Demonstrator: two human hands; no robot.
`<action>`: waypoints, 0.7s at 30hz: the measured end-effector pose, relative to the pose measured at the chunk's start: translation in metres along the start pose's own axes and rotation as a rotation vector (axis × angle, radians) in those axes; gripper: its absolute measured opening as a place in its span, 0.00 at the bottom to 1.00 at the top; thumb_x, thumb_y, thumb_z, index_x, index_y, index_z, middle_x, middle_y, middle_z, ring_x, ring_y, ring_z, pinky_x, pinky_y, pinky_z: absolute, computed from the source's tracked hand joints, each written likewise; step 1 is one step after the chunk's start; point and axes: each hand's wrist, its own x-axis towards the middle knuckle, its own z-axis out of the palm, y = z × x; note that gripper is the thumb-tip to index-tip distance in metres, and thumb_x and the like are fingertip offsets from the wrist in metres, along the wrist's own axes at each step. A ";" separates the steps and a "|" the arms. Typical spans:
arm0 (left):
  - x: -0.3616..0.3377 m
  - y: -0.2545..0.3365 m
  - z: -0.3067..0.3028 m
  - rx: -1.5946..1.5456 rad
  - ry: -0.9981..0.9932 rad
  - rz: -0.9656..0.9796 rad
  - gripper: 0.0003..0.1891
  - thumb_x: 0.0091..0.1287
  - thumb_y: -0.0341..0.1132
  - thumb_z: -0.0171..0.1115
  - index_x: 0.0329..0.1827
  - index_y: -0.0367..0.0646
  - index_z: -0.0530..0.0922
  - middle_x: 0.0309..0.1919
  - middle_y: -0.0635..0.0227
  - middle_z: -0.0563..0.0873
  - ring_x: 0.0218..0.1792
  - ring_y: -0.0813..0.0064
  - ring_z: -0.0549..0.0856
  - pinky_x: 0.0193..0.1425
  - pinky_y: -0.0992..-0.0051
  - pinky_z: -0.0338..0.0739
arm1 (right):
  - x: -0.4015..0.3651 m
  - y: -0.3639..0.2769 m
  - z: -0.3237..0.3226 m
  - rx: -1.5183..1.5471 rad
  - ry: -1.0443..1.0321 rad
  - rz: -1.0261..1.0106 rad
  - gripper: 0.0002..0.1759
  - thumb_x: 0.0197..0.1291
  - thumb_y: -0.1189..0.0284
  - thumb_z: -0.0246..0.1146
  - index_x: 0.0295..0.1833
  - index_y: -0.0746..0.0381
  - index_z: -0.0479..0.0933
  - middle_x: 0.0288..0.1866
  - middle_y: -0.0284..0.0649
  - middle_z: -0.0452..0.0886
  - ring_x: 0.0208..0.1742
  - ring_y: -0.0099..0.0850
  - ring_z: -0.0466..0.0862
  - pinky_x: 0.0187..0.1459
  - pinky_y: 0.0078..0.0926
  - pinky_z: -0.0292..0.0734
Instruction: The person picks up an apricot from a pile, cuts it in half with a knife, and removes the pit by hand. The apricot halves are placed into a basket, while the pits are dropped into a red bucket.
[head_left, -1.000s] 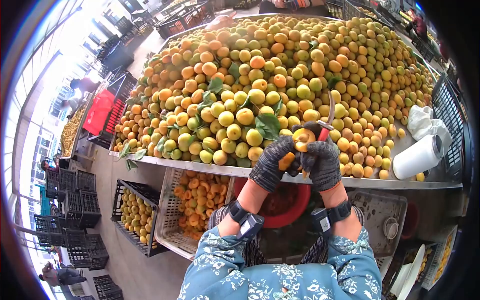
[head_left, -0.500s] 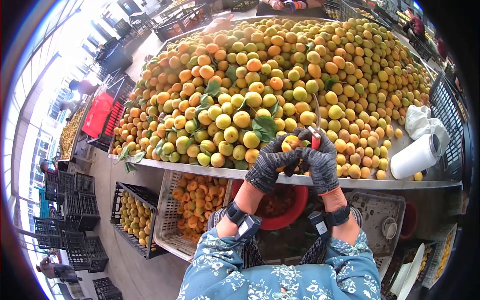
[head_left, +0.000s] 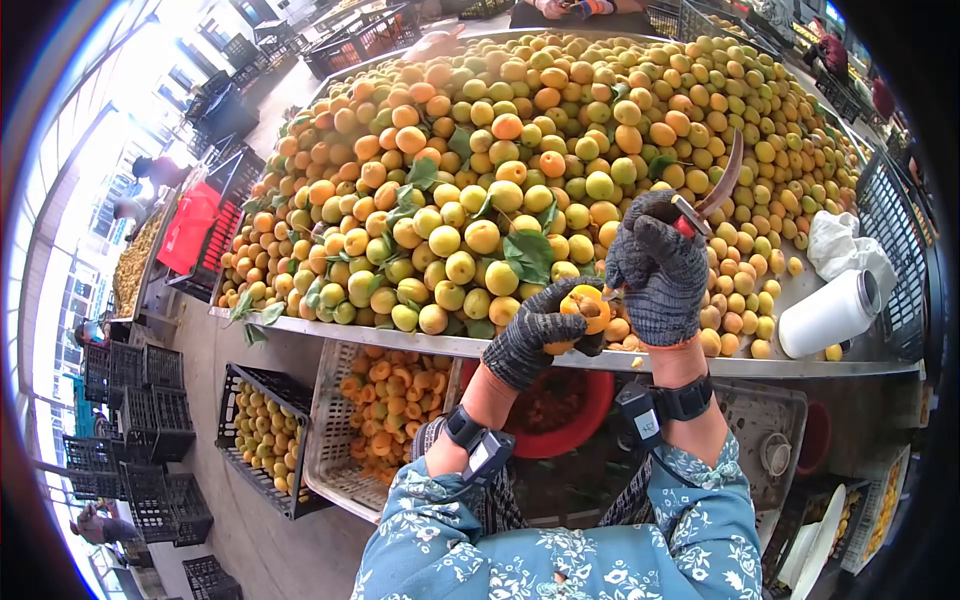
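Across the middle of the scene stands a wide table (head_left: 450,344), and on it lies a big heap of apricots (head_left: 560,170) with some green leaves. Below the near edge, at left, are a black crate (head_left: 262,490) with whole fruits and a pale crate (head_left: 335,425) with opened ones. To the right of them is a red basin (head_left: 592,408). At the table's near right corner, a white container (head_left: 826,318) is beside a white bag (head_left: 845,247). The gloved right hand (head_left: 660,268) is closed around a curved knife (head_left: 722,188), its blade pointing up and away. Before the heap, the gloved left hand (head_left: 542,335) pinches an opened apricot (head_left: 590,307) between thumb and fingers, hollow visible, close to the right fingertips.
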 end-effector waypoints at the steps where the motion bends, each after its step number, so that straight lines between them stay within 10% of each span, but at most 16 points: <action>1: -0.001 0.000 0.000 -0.031 0.009 -0.006 0.29 0.57 0.36 0.66 0.63 0.37 0.72 0.49 0.67 0.81 0.49 0.75 0.79 0.55 0.77 0.74 | 0.000 0.002 0.001 0.002 -0.003 0.006 0.10 0.57 0.73 0.66 0.41 0.67 0.76 0.16 0.33 0.72 0.12 0.20 0.70 0.17 0.18 0.69; 21: 0.000 0.000 -0.001 0.123 0.109 -0.044 0.27 0.50 0.27 0.70 0.56 0.37 0.75 0.38 0.66 0.83 0.30 0.77 0.84 0.31 0.78 0.81 | -0.010 0.030 0.003 -0.155 0.070 0.028 0.08 0.55 0.71 0.69 0.35 0.62 0.78 0.25 0.26 0.73 0.21 0.14 0.69 0.22 0.11 0.62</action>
